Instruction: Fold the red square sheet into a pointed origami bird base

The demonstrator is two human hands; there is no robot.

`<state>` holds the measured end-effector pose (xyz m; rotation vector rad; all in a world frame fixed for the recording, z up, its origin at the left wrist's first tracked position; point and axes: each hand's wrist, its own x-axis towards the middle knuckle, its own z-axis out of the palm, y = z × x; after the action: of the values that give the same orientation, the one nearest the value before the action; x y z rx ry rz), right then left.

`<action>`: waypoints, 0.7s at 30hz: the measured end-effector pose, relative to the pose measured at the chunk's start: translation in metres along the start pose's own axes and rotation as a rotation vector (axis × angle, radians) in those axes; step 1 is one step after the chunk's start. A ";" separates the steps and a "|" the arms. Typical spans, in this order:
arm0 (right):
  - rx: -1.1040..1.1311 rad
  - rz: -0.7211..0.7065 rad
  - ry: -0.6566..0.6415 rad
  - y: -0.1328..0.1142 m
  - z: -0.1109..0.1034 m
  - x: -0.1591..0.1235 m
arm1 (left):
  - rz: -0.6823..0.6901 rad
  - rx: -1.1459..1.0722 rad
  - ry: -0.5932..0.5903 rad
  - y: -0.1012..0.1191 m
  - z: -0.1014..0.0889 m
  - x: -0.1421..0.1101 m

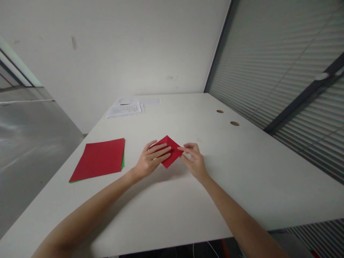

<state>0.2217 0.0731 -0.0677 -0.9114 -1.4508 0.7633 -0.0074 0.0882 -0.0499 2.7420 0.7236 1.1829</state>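
A small folded red paper (172, 148) lies on the white table (242, 172) in a diamond shape. My left hand (151, 158) rests on its left half, fingers stretched out flat and pressing it down. My right hand (194, 159) is at the paper's right corner, with fingertips pinching that corner.
A stack of square sheets (100, 158), red on top with a green edge showing beneath, lies to the left. Printed white papers (125, 108) sit at the far side near the wall. Two round cable holes (234, 123) are at the right. A window with blinds runs along the right.
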 end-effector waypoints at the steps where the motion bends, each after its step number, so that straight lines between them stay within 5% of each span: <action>1: 0.142 0.118 -0.022 0.001 0.003 -0.001 | 0.076 0.118 0.042 -0.001 0.000 -0.002; 5: 0.588 0.478 -0.178 0.001 0.013 -0.004 | 0.297 0.375 0.109 -0.002 0.001 -0.009; 8: 0.555 0.539 -0.101 0.001 0.014 -0.004 | 0.327 0.417 0.106 -0.002 0.006 -0.011; 11: 0.461 0.520 0.012 0.005 0.012 -0.002 | 0.212 0.383 0.178 -0.002 0.015 -0.012; 15: 0.341 0.433 0.094 0.009 0.010 -0.001 | -0.234 -0.003 0.344 0.000 0.032 -0.010; 18: 0.283 0.387 0.141 0.008 0.010 0.000 | -0.742 -0.721 0.540 0.004 0.039 -0.004; 21: 0.273 0.368 0.142 0.007 0.010 0.001 | -1.042 -1.324 0.394 0.013 0.039 0.003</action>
<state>0.2129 0.0778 -0.0745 -1.0091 -1.0345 1.1148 0.0268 0.0825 -0.0726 0.8620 0.7714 1.1808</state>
